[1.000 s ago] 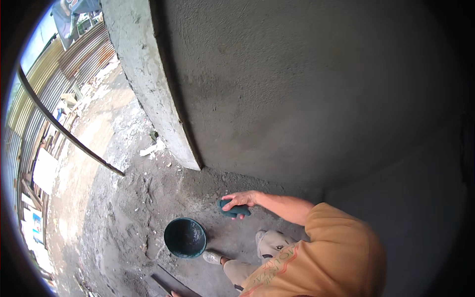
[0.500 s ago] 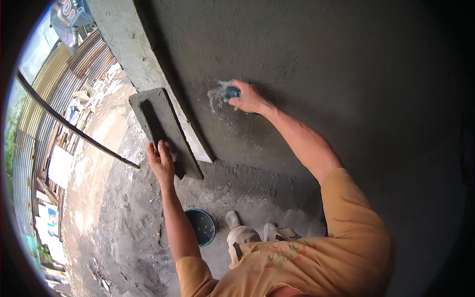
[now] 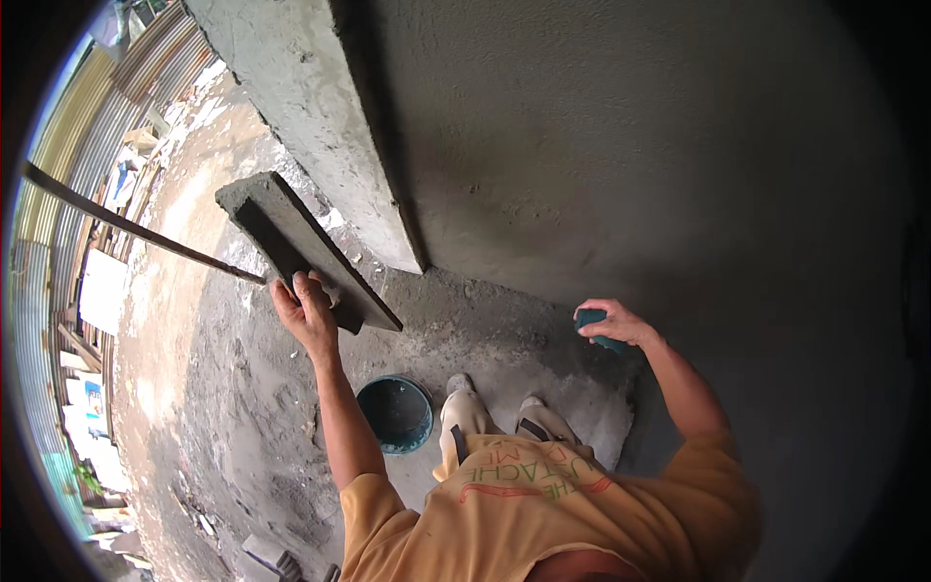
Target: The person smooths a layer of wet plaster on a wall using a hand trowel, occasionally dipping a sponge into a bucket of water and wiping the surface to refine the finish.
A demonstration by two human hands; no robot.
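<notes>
My left hand (image 3: pixel 308 312) grips the handle of a long grey plastering float (image 3: pixel 315 242), its board coated with mortar. The float is held in the air, left of the concrete post (image 3: pixel 320 107) and apart from it. My right hand (image 3: pixel 623 324) is curled round a small dark teal object (image 3: pixel 599 330); whether it is a cup or a sponge I cannot tell. That hand is low in front of the grey plastered wall (image 3: pixel 543 136), to the right of my feet. A dark green bucket (image 3: pixel 430 427) stands on the ground between my left forearm and my feet.
A thin dark bar (image 3: pixel 145 233) slants in from the left toward the float. Corrugated metal sheets (image 3: pixel 68 145) and scrap boards line the far left. Rough, debris-strewn ground (image 3: pixel 242 407) spreads below, with blocks (image 3: pixel 272 558) at the lower edge.
My right hand has come down and right, away from the wall where water was splashing around the teal object. My left hand still holds the float, now tilted a little differently. The view has shifted.
</notes>
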